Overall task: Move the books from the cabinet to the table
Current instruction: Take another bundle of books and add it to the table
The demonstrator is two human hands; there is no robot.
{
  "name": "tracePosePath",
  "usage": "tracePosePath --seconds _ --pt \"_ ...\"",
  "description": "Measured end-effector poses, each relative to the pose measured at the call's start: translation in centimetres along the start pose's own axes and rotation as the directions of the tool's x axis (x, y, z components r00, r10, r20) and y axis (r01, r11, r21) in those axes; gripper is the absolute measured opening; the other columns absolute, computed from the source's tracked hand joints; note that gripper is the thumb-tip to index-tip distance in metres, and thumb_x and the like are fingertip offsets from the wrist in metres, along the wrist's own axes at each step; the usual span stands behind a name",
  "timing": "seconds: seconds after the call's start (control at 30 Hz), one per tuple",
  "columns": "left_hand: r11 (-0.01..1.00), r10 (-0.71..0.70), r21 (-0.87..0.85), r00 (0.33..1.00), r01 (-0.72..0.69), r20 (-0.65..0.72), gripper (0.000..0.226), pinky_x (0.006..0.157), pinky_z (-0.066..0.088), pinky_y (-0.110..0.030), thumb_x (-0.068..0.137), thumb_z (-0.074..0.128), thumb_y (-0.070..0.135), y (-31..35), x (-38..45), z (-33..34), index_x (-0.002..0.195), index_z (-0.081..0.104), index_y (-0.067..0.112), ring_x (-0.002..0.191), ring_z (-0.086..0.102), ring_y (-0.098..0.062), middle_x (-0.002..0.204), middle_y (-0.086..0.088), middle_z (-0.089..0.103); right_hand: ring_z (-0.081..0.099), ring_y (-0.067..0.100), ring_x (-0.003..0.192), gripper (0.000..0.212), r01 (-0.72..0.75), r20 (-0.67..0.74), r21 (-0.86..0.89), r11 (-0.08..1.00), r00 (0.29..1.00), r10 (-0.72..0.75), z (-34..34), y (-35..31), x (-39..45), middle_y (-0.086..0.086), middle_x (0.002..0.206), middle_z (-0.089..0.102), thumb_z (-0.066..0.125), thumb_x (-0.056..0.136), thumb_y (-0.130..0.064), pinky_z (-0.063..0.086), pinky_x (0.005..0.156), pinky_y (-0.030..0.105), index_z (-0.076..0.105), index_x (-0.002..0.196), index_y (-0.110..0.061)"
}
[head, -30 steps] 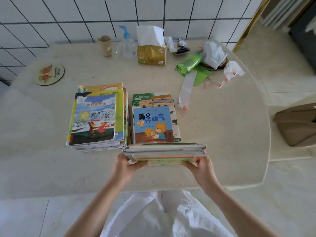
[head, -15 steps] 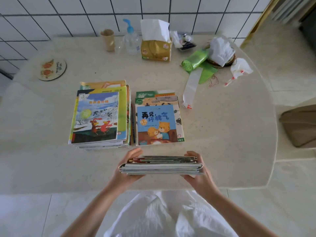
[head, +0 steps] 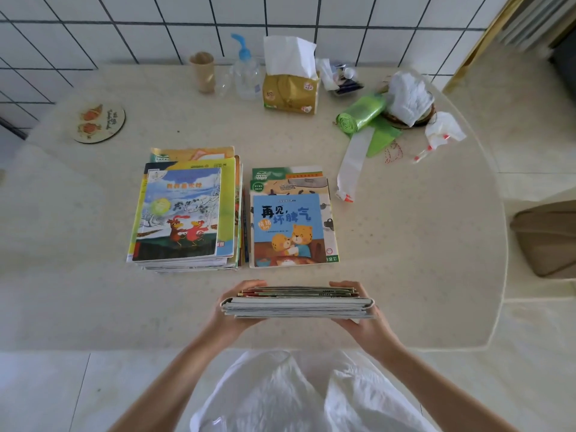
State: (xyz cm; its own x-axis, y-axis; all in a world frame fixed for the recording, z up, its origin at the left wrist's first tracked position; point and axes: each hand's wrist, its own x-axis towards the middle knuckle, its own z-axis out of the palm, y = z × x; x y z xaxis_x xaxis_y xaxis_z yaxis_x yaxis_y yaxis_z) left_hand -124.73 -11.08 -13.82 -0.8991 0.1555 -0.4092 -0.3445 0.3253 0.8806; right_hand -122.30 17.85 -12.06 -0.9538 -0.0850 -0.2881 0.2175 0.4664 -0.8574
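A stack of thin picture books (head: 297, 304) stands on edge near the front of the beige table (head: 420, 244), pages facing me. My left hand (head: 232, 313) grips its left end and my right hand (head: 361, 322) grips its right end. Behind it lie two piles: a tall one topped by a snowy cover with red birds (head: 184, 213), and a lower one topped by a blue cover with bear cubs (head: 290, 229). The cabinet is out of view.
At the back stand a paper cup (head: 202, 71), a pump bottle (head: 246, 73) and a yellow tissue box (head: 291, 92). A green bag roll (head: 361, 112), crumpled tissues (head: 408, 96) and a round coaster (head: 98, 121) lie there too. A brown seat (head: 548, 238) is at the right.
Both hands drew the held stack back toward me and lower, and tipped it from lying flat over the blue-cover pile to standing on edge near the table's front.
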Motion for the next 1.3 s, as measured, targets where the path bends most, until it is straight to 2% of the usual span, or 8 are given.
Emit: tracePosePath --seconds 0.13,0.27,0.47,0.67,0.87,0.97,1.2,1.3 --pt "0.996 -0.058 0.067 0.995 0.063 -0.081 0.037 0.083 0.055 -0.027 0.065 0.083 0.047 0.2 0.1 0.2 0.098 0.065 0.043 0.093 0.067 -0.002 0.092 0.018 0.072 0.059 -0.005 0.106 0.041 -0.056 0.035 -0.060 0.997 0.998 0.058 0.3 0.6 0.6 -0.028 0.107 0.062 0.072 0.083 -0.019 0.042 0.088 0.006 0.055 0.121 -0.018" --pt "0.985 -0.100 0.124 0.986 0.116 -0.131 0.050 0.067 0.055 -0.019 0.060 0.087 0.046 -0.1 1.3 0.2 0.089 0.072 0.008 0.084 0.071 -0.005 0.082 0.013 0.073 0.064 -0.004 0.096 0.032 -0.200 0.047 0.034 0.979 0.979 0.198 -0.3 0.7 2.3 -0.009 0.105 0.068 0.070 0.083 -0.006 0.052 0.091 0.024 0.060 0.113 -0.005" --pt "0.995 -0.076 0.056 0.991 0.082 -0.110 0.037 0.068 0.055 -0.013 0.070 0.084 0.013 4.6 3.2 0.3 0.092 0.065 0.036 0.082 0.068 0.008 0.082 0.033 0.070 0.065 -0.009 0.088 0.041 -0.201 0.123 0.218 0.955 0.976 0.177 -3.1 -2.6 4.6 -0.005 0.105 0.064 0.059 0.087 0.008 0.051 0.073 0.012 0.046 0.119 -0.014" --pt "0.943 -0.299 -0.215 0.929 0.254 -0.215 0.045 0.068 0.055 -0.027 0.067 0.079 0.047 9.5 6.8 1.9 0.097 0.062 0.018 0.083 0.071 -0.016 0.090 0.003 0.073 0.065 0.021 0.107 0.039 -0.348 0.132 0.426 0.835 0.937 0.323 -5.2 -5.3 9.0 0.002 0.120 0.065 0.062 0.090 -0.016 0.054 0.091 0.045 0.047 0.125 -0.025" --pt "0.815 -0.532 -0.427 0.797 0.392 -0.284 0.073 0.077 0.060 -0.044 0.065 0.081 0.052 10.6 11.3 2.8 0.121 0.057 0.012 0.082 0.072 -0.024 0.100 -0.006 0.071 0.067 0.027 0.091 0.034 -0.541 0.180 0.420 0.729 0.837 0.517 -5.7 -7.2 15.4 0.012 0.110 0.067 0.058 0.094 -0.019 0.054 0.062 0.036 0.049 0.126 -0.012" --pt "0.837 -0.520 -0.389 0.779 0.384 -0.351 0.063 0.080 0.058 -0.041 0.075 0.077 0.045 10.6 13.2 2.3 0.123 0.057 0.010 0.086 0.069 -0.022 0.102 -0.004 0.070 0.066 0.025 0.089 0.028 -0.552 0.180 0.416 0.723 0.829 0.530 -5.0 -7.3 17.6 0.009 0.103 0.067 0.057 0.095 -0.018 0.054 0.063 0.036 0.051 0.122 -0.014" --pt "0.894 -0.445 -0.190 0.758 0.406 -0.476 0.064 0.036 0.042 -0.014 0.088 0.067 0.035 10.3 13.6 2.6 0.140 0.041 0.008 0.060 0.054 -0.003 0.091 0.005 0.062 0.067 0.028 0.095 0.036 -0.628 0.206 0.367 0.686 0.774 0.599 -2.7 -5.8 19.3 0.011 0.113 0.066 0.059 0.092 -0.023 0.058 0.075 0.043 0.048 0.125 -0.014" --pt "0.897 -0.421 -0.103 0.758 0.430 -0.499 0.057 0.048 0.049 -0.018 0.089 0.065 0.035 10.2 13.3 2.9 0.136 0.044 0.010 0.064 0.058 -0.003 0.081 0.011 0.061 0.066 0.028 0.095 0.034 -0.635 0.200 0.382 0.671 0.766 0.611 -2.6 -5.5 19.1 0.011 0.112 0.063 0.059 0.092 -0.022 0.058 0.072 0.043 0.045 0.122 -0.014"
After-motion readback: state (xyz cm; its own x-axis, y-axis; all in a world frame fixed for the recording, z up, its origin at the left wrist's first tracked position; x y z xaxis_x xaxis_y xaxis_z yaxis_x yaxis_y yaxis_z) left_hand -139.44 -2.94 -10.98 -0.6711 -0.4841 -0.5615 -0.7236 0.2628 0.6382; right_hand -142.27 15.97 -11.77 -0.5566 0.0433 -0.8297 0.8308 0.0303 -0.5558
